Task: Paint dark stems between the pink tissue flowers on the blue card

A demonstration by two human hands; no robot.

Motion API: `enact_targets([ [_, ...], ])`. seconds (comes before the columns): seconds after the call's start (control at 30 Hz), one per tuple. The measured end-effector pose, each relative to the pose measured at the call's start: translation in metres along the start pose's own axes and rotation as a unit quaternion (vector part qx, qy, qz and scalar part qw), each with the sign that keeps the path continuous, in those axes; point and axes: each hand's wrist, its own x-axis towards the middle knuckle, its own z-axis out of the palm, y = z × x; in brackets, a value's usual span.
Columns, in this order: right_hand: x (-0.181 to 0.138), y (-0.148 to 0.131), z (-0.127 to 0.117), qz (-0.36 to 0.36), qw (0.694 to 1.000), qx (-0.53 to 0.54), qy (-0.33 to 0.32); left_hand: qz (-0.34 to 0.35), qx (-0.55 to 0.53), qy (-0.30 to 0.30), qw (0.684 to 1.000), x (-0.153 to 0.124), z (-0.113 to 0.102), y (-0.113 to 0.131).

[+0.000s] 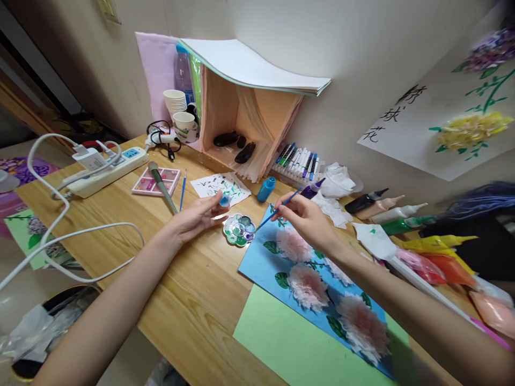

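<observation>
My right hand (pixel 303 214) pinches a thin blue paintbrush (pixel 287 199), its tip slanting down to the right edge of a flower-shaped paint palette (pixel 238 230). Green, white and purple paint lies in the palette's wells. Between the fingertips of my left hand (pixel 199 217) is a small blue cap (pixel 224 200), held just above and left of the palette. An uncapped blue paint bottle (pixel 266 190) stands behind. Under my right hand and forearm lies a blue board (pixel 261 262) bearing raised pink-white flowers (pixel 308 287) with green leaves.
Light green paper (pixel 265 332) lies beneath the board. A paint-marked tissue (pixel 221 187), a second brush (pixel 183 190) and a pink case (pixel 156 180) sit behind my left hand. Squeeze bottles (pixel 374 203) stand at right. A power strip (pixel 104 171) with a loose white cable occupies the left.
</observation>
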Motion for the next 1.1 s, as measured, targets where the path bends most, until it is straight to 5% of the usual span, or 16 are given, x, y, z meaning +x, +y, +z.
enact_targets([
  [0.47,-0.008,-0.020,0.003,-0.138,0.974,-0.178,-0.032,-0.027,0.055,-0.028,0.998,0.003,0.000,-0.006],
  [0.87,-0.010,-0.019,0.003,-0.178,0.965,-0.184,-0.051,-0.026,0.079,-0.010,0.997,0.004,0.001,-0.007],
  [1.0,-0.011,-0.017,0.004,-0.194,0.963,-0.184,-0.038,0.020,0.134,-0.017,0.991,0.005,-0.005,-0.003],
  [1.1,-0.013,-0.018,0.003,-0.206,0.960,-0.188,-0.036,0.110,0.273,0.000,0.956,0.005,-0.011,0.004],
])
